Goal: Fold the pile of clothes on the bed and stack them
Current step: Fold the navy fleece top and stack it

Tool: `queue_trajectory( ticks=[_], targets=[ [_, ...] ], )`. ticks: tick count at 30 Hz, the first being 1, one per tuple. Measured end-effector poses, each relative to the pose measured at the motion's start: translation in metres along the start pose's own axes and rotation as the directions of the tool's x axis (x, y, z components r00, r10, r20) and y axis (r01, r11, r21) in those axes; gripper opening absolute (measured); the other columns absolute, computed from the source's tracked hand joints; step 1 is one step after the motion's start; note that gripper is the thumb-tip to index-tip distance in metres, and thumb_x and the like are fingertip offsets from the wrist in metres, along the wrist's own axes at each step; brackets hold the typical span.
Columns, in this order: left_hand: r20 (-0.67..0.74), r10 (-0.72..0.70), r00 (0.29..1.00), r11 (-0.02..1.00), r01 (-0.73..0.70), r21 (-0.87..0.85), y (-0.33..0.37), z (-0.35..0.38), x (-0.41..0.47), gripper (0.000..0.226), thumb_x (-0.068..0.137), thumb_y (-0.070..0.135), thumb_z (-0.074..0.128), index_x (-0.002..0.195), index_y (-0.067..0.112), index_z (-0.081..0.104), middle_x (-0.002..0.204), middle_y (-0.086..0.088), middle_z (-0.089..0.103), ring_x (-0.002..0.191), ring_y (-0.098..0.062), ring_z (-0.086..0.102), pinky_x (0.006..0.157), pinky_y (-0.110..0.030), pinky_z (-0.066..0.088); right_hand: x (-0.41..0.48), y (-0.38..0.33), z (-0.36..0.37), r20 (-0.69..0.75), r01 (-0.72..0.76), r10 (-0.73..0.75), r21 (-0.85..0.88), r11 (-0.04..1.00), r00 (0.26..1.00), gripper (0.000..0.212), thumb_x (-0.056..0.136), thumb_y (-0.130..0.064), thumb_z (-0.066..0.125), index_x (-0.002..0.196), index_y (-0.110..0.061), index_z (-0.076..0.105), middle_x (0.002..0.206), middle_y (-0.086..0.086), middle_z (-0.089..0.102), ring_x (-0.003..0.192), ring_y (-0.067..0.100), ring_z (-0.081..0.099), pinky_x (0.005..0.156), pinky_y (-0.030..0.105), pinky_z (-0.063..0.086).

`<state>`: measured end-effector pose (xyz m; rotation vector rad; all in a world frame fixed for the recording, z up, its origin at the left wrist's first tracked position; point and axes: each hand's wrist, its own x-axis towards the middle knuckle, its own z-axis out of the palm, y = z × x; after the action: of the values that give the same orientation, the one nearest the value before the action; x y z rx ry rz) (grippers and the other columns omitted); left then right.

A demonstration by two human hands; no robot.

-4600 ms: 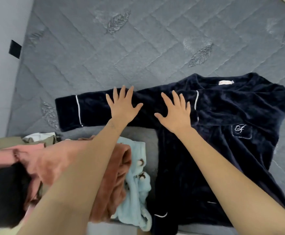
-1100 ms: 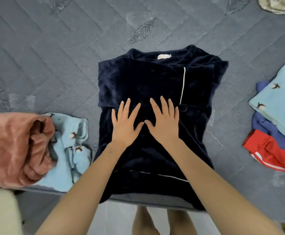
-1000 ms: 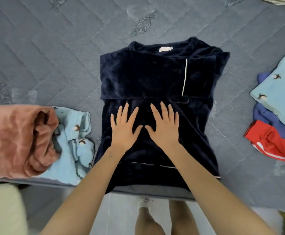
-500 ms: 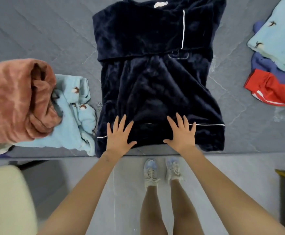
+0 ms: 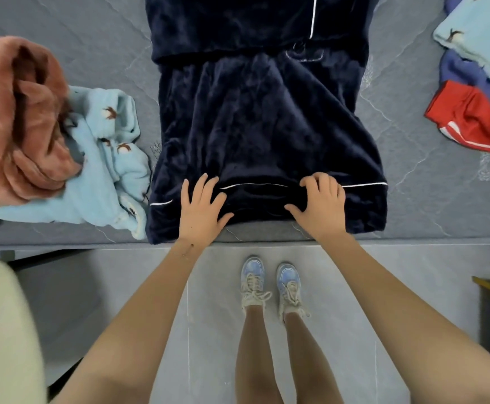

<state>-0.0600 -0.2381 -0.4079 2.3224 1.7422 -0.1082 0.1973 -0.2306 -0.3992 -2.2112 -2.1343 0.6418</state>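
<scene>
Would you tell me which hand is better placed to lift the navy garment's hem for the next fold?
Right, probably: the right hand has fingers curled into the hem of the navy garment, while the left hand lies flatter on it.

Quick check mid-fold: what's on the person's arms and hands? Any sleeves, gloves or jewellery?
Both forearms are bare down to the bottom frame edge, with no sleeves in view. The left hand and right hand wear no gloves, and no ring, watch or bracelet shows. A few small dark marks sit by the left wrist.
</scene>
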Motion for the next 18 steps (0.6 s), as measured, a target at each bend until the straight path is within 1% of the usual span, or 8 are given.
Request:
queue_trajectory(
  ticks=[2, 4, 6, 8, 11, 14, 16, 18],
  targets=[
    [-0.009, -0.029, 1.0, 0.999, 0.029, -0.021, 0.004, 0.003, -0.002, 0.023, 0.081, 0.021, 0.078, 0.094, 0.005, 0.067, 0.133, -0.019, 0.056, 0.133, -0.04, 0.044, 0.109, -0.068, 0.025, -0.01, 0.009, 0.006, 0.032, 0.037, -0.037, 0.008, 0.999, 0.999, 0.054, 0.081, -0.035, 0.075, 0.125, -0.011, 0.055, 0.134, 0.01, 0.047, 0.134, 0.029, 0.036, 0.116, 0.046, 0.021],
    [-0.04, -0.055, 0.998, 0.995, 0.051, -0.09, 0.007, 0.004, 0.0, 0.012, 0.085, 0.014, 0.073, 0.092, 0.006, 0.068, 0.134, -0.018, 0.055, 0.135, -0.039, 0.042, 0.11, -0.069, 0.019, -0.014, 0.015, 0.01, 0.024, 0.044, -0.044, 0.023, 0.999, 0.999, 0.049, 0.084, -0.025, 0.074, 0.127, -0.01, 0.056, 0.141, 0.012, 0.045, 0.14, 0.031, 0.032, 0.117, 0.048, 0.019],
    [-0.075, -0.063, 0.995, 0.982, 0.049, -0.18, 0.011, 0.004, 0.0, 0.006, 0.088, 0.01, 0.068, 0.092, 0.006, 0.068, 0.136, -0.017, 0.053, 0.136, -0.038, 0.039, 0.112, -0.069, 0.011, -0.016, 0.018, 0.012, -0.006, 0.047, -0.047, 0.04, 0.998, 0.999, 0.034, 0.085, -0.016, 0.072, 0.116, -0.007, 0.063, 0.141, 0.014, 0.046, 0.14, 0.033, 0.033, 0.116, 0.05, 0.02],
    [-0.103, -0.051, 0.993, 0.968, 0.023, -0.25, 0.014, 0.004, -0.008, 0.003, 0.089, 0.006, 0.066, 0.092, 0.005, 0.068, 0.137, -0.017, 0.053, 0.136, -0.038, 0.039, 0.113, -0.067, 0.008, -0.015, 0.018, 0.013, -0.022, 0.039, -0.038, 0.081, 0.996, 0.999, 0.017, 0.086, -0.012, 0.07, 0.101, -0.004, 0.067, 0.14, 0.016, 0.047, 0.14, 0.034, 0.034, 0.116, 0.05, 0.019],
    [-0.093, -0.035, 0.995, 0.942, 0.002, -0.336, 0.025, 0.0, -0.024, 0.004, 0.09, 0.003, 0.063, 0.093, 0.003, 0.067, 0.134, -0.016, 0.055, 0.13, -0.037, 0.047, 0.114, -0.064, 0.014, -0.018, 0.018, 0.007, -0.041, 0.007, 0.001, 0.19, 0.982, 0.999, 0.01, 0.083, -0.009, 0.072, 0.089, -0.002, 0.068, 0.133, 0.016, 0.051, 0.135, 0.034, 0.038, 0.114, 0.049, 0.021],
    [-0.027, -0.01, 1.0, 0.925, -0.001, -0.379, 0.032, -0.007, -0.036, 0.009, 0.094, 0.003, 0.059, 0.098, 0.001, 0.067, 0.131, -0.013, 0.059, 0.124, -0.033, 0.054, 0.114, -0.057, 0.024, -0.031, 0.018, 0.0, -0.053, 0.009, 0.004, 0.243, 0.97, 0.999, 0.011, 0.077, -0.007, 0.074, 0.082, -0.002, 0.065, 0.124, 0.016, 0.053, 0.131, 0.035, 0.042, 0.113, 0.055, 0.021],
    [-0.033, 0.041, 0.999, 0.939, -0.05, -0.34, 0.03, -0.012, -0.038, 0.012, 0.093, 0.003, 0.061, 0.102, 0.001, 0.068, 0.13, -0.014, 0.061, 0.125, -0.034, 0.055, 0.109, -0.055, 0.033, -0.04, 0.02, -0.004, 0.0, 0.001, -0.001, 0.23, 0.973, 1.0, 0.01, 0.08, -0.01, 0.071, 0.085, -0.004, 0.066, 0.129, 0.013, 0.051, 0.137, 0.032, 0.035, 0.118, 0.053, 0.011],
    [-0.057, 0.044, 0.997, 0.974, -0.056, -0.221, 0.023, -0.018, -0.036, 0.021, 0.092, 0.006, 0.063, 0.113, 0.004, 0.068, 0.131, -0.013, 0.061, 0.128, -0.035, 0.052, 0.108, -0.056, 0.034, -0.043, 0.024, -0.006, 0.009, -0.011, 0.009, 0.216, 0.976, 1.0, 0.012, 0.085, -0.018, 0.071, 0.091, -0.007, 0.07, 0.137, 0.011, 0.048, 0.141, 0.03, 0.03, 0.119, 0.05, 0.003]
  ],
)
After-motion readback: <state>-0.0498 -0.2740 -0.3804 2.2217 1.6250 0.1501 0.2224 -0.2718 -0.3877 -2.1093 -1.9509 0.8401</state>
